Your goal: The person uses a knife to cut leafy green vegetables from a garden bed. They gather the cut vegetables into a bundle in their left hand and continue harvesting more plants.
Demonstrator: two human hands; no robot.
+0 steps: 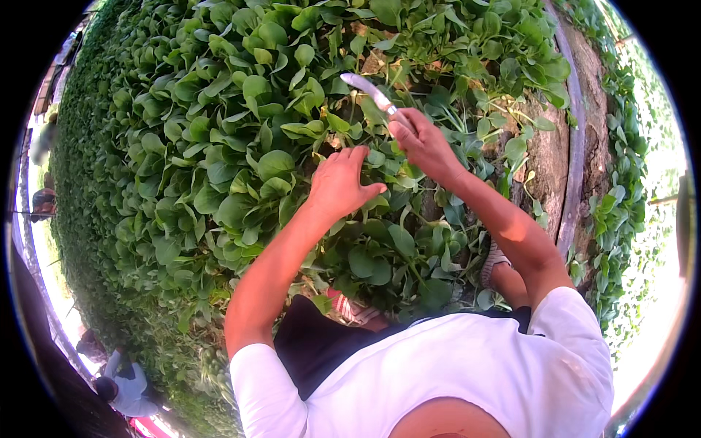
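Observation:
A curved knife (368,90) points up and to the left, its handle gripped by my right hand (421,143). The blade sits just above low leafy green plants and touches nothing that I can make out. Lower and to the left, my left hand (340,180) reaches into the leafy greens (274,164) with thumb and fingers apart. Its fingertips are partly lost among the leaves, and I see nothing held in it. Loose-looking greens (394,252) lie between my forearms, in front of my feet.
A dark hose or pipe (572,126) runs along the bed's right edge beside bare soil (547,159). More greens (619,219) grow past it. My striped shoes (350,307) stand among the plants. Another person (126,386) bends down at the far lower left.

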